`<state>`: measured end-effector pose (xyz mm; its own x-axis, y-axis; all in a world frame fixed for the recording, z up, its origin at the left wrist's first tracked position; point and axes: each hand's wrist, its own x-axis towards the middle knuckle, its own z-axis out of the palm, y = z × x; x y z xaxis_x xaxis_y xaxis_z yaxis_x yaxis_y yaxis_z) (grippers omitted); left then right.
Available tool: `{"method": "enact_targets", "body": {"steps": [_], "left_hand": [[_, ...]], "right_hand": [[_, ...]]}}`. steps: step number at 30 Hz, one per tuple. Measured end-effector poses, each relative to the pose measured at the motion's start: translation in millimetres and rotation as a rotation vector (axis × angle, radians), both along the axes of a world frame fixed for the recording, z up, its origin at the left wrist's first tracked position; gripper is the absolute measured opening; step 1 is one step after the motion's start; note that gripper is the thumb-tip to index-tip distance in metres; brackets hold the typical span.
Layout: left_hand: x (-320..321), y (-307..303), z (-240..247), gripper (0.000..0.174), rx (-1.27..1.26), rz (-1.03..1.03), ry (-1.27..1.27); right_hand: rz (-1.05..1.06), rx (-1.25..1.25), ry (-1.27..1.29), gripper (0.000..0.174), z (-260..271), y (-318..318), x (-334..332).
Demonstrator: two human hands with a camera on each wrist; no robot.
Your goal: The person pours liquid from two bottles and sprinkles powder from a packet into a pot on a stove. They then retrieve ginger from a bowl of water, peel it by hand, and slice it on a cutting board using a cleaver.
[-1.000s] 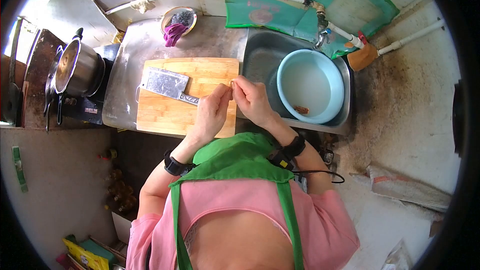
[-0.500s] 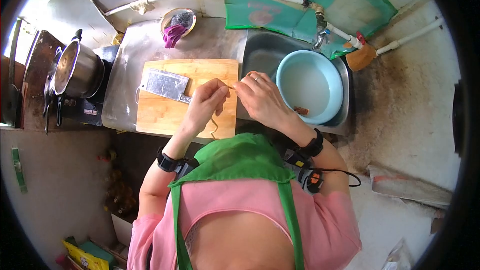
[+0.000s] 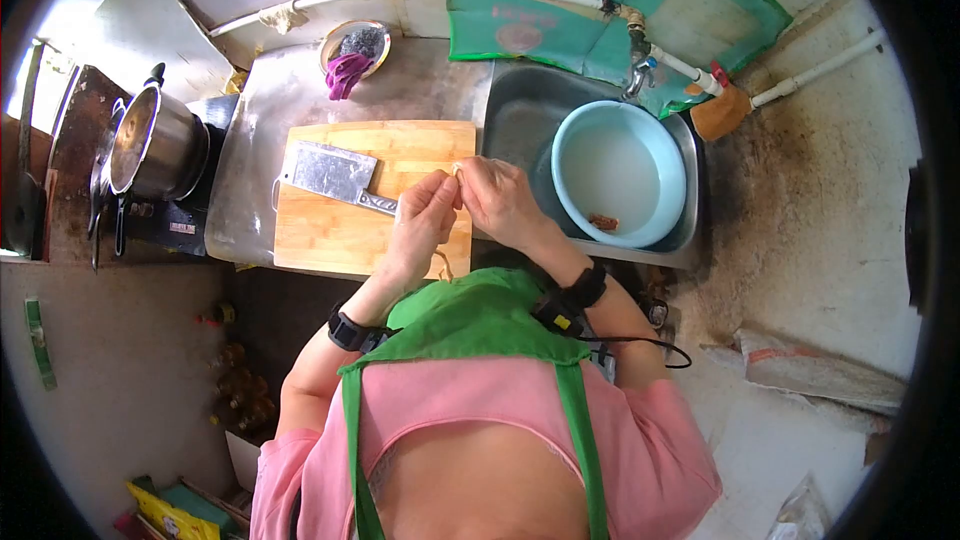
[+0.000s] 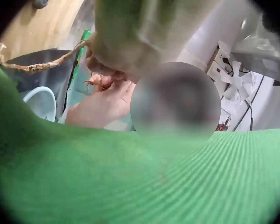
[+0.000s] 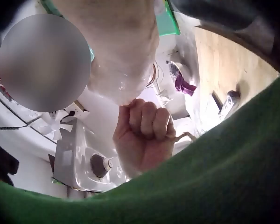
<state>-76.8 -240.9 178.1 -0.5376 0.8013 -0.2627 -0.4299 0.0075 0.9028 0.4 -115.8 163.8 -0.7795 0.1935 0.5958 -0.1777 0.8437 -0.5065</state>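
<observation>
Over the right part of the wooden cutting board point(image 3: 345, 243), both hands meet at the fingertips. A thin, twisted, brown root-like strand point(image 4: 37, 66) runs through the left hand point(image 3: 422, 223), whose fingers curl round it. The strand's loose end hangs below that hand, near the green apron. The right hand point(image 3: 505, 202) pinches at the other end, just past the left thumb; the fingers cover most of that part. On the board, left of the hands, lies a cleaver point(image 3: 328, 172), its handle pointing toward the left hand.
A light blue basin point(image 3: 566, 180) of cloudy water stands in the metal sink point(image 3: 515, 105) at right, a brown piece point(image 3: 602, 222) inside. Behind the board is a bowl point(image 3: 328, 48) with a scourer and purple cloth point(image 3: 346, 77). A steel pot point(image 3: 165, 145) stands far left, the tap point(image 3: 640, 70) behind the basin.
Half a second ago the hands were slightly apart, the right wrist swung outward; now they are together again. The strand's loose end, unseen a second ago, shows below the left hand.
</observation>
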Motion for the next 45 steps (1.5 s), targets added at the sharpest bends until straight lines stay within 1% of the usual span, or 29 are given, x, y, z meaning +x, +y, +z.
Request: {"method": "enact_targets", "body": {"steps": [1,3,4,6,7,9,10,12,13,15,16,17,20,23,24,26,27,28,29,31,33,35,36,38,40,41,42,43,45], "left_hand": [[-3,-2,2,0.026,-0.001,-0.033,0.03],[-9,-5,4,0.026,-0.003,-0.06,0.067],[-12,-6,4,0.025,0.006,-0.058,0.132],[-14,-3,2,0.025,0.071,-0.033,0.216],[-15,-3,4,0.025,0.074,-0.032,0.214],[-22,-6,11,0.024,-0.019,-0.123,0.212],[-23,-5,11,0.023,0.014,-0.138,0.165],[-25,-8,11,0.023,0.026,-0.133,0.163],[-25,-8,12,0.022,0.037,-0.127,0.158],[-24,-9,14,0.021,0.048,-0.103,0.119],[-23,-9,15,0.02,0.058,-0.083,0.083],[-23,-9,13,0.02,0.059,-0.087,0.083],[-22,-8,8,0.018,0.111,-0.07,0.164],[-20,-6,11,0.017,0.161,-0.051,0.166],[-22,-7,12,0.016,0.104,-0.061,0.175],[-23,-7,15,0.015,0.049,-0.073,0.187],[-22,-7,17,0.014,-0.038,-0.055,0.296],[-21,-7,17,0.014,-0.125,-0.036,0.403],[-19,-7,15,0.014,-0.125,-0.036,0.403],[-13,-5,5,0.014,-0.144,0.021,0.629],[0,-3,-3,0.015,-0.088,-0.006,0.653],[1,-2,2,0.018,-0.128,0.027,0.527],[0,-2,6,0.018,-0.128,0.028,0.525],[-6,-4,13,0.021,-0.072,-0.046,0.161],[-9,-4,9,0.023,-0.029,-0.048,0.174],[-10,-3,7,0.025,0.02,-0.056,0.181],[-15,-4,8,0.026,-0.077,-0.078,0.293],[-20,-5,11,0.024,-0.112,-0.109,0.274],[-27,-5,12,0.022,0.003,-0.092,0.355]], "right_hand": [[0.002,-0.001,-0.002,0.01,0,-3,-1],[0.012,-0.196,0.027,0.013,5,-6,-7],[0.01,-0.197,0.03,0.013,9,-5,-7],[0.106,-0.062,-0.019,0.024,18,3,-3],[0.105,-0.059,-0.021,0.024,20,4,-1],[0.13,0.029,-0.068,0.031,23,5,2],[0.134,0.028,-0.068,0.031,28,6,5],[0.136,-0.316,-0.004,0.03,41,11,13],[0.136,-0.312,-0.004,0.03,44,18,16],[0.062,0.007,0.048,0.029,46,32,20],[0.067,0.084,-0.025,0.024,45,33,22],[0.063,0.085,-0.025,0.024,44,31,22],[0.108,0.251,-0.002,0.019,39,25,20],[0.113,0.266,-0.028,0.013,39,23,20],[0.113,0.264,-0.029,0.013,38,22,20],[0.133,0.37,-0.095,0.007,38,21,18],[0.131,0.37,-0.094,0.007,38,22,18],[0.1,0.353,-0.103,0.006,36,23,18],[0.07,0.336,-0.112,0.007,34,23,18],[0.013,0.329,-0.085,0.007,26,22,12],[-0.046,0.332,-0.052,0.008,17,19,5],[-0.138,-0.004,-0.026,0.006,9,7,-1],[-0.143,-0.186,0.037,0.004,9,-1,-4],[-0.126,-0.149,0.049,0.008,9,-3,-4],[-0.116,-0.12,0.06,0.014,10,-4,-4],[-0.056,-0.047,0.066,0.018,14,-2,-3],[0.005,0.028,0.069,0.022,18,0,-2],[0.007,0.027,0.063,0.022,23,4,0],[0.119,-0.158,-0.05,0.025,36,13,3]]}}
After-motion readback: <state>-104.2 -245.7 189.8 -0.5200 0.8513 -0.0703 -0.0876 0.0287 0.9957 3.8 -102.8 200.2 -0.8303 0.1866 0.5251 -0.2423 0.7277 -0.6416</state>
